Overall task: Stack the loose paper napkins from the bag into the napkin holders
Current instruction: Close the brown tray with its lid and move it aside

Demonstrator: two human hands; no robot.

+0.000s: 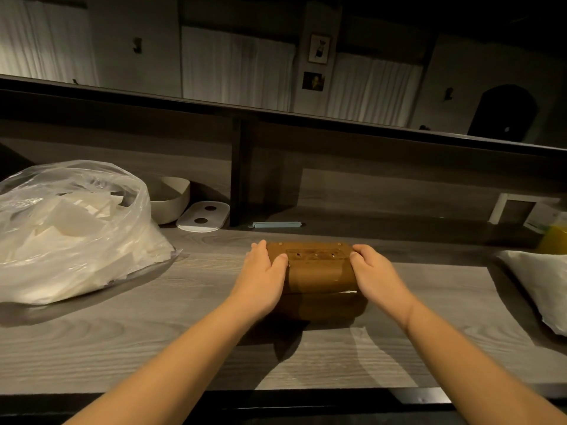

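A brown napkin holder (316, 273) with a curved lid sits in the middle of the grey wooden counter (153, 338). My left hand (264, 271) grips its left end, thumb on the lid. On the right end, my right hand (376, 274) grips it the same way. A thin white edge of napkins (348, 292) shows under the lid at the right. At the far left lies a clear plastic bag (70, 228) full of loose white napkins.
Behind the bag stand a beige bowl (170, 199) and a white tray with two holes (204, 216). A pale blue strip (276, 224) lies by the back wall. A white bag (543, 286) and a yellow object (555, 240) sit at the right edge.
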